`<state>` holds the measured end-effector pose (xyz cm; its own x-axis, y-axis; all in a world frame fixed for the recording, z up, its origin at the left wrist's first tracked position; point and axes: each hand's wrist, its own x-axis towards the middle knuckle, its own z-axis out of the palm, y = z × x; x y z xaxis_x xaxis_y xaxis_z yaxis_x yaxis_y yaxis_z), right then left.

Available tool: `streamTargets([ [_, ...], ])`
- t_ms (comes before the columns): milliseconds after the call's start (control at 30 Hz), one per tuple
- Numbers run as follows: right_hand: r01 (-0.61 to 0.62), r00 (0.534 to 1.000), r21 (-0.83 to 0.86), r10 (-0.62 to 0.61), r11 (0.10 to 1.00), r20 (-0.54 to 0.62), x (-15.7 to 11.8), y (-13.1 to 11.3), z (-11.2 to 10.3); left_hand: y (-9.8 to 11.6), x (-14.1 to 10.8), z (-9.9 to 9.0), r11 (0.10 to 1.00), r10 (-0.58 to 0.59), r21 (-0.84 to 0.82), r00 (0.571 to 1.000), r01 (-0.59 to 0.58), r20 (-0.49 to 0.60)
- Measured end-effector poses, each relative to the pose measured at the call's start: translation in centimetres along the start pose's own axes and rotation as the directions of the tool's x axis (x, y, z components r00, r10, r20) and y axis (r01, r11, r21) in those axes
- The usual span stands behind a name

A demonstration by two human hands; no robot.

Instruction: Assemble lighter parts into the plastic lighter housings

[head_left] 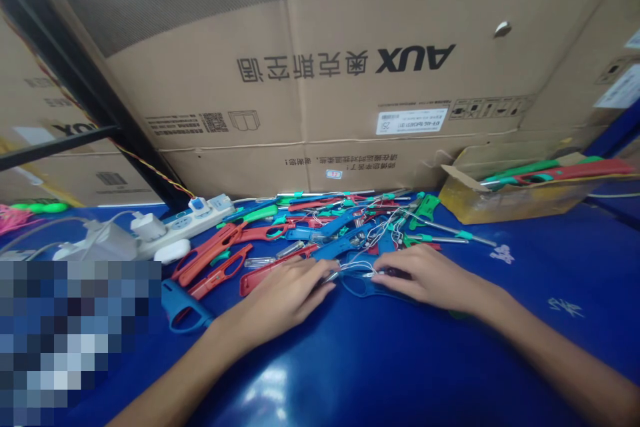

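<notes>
My left hand point(300, 280) is closed, pinching a small metal piece point(330, 276) at its fingertips. A thin white wire point(357, 263) loops from there toward my right hand point(425, 273). That hand is closed too, on a small dark part point(397, 272) with a pale tip, mostly covered by the fingers. Under both hands lies a blue lighter casing point(359, 287) on the blue table. Just beyond them is a pile of blue, red and green lighter casings point(345, 221), metal tubes and tangled white wires.
A yellow-taped carton point(500, 203) holding finished-looking lighters stands at right. Red casings point(213, 257) and a blue one point(183, 307) lie at left, near a white power strip point(185, 223) with plugged-in chargers. A large cardboard sheet point(310, 27) walls off the back.
</notes>
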<state>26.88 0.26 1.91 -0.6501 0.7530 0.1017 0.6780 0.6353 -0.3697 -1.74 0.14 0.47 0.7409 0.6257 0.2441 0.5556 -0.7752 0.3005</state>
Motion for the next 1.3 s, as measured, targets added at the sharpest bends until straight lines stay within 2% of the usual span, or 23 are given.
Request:
streamTargets([
  [367,0.006,1.0,0.04,-0.006,0.999,0.014,0.1,0.0,0.1,0.1,0.4,-0.3,0.998,0.063,0.012,0.998,-0.063,-0.017],
  [667,-0.003,1.0,0.02,0.002,1.0,0.029,0.1,-0.1,-0.1,-0.4,0.2,0.2,1.0,0.023,0.014,0.998,-0.022,-0.054],
  [1033,0.021,0.999,0.047,-0.023,0.999,0.043,-0.1,0.2,0.3,-0.6,0.4,-0.1,0.999,0.047,0.031,0.995,-0.045,-0.088],
  [1300,0.031,0.993,0.123,-0.045,0.992,0.112,-0.2,0.3,-0.2,-0.2,0.5,-0.1,0.997,0.073,-0.006,0.997,-0.073,-0.033],
])
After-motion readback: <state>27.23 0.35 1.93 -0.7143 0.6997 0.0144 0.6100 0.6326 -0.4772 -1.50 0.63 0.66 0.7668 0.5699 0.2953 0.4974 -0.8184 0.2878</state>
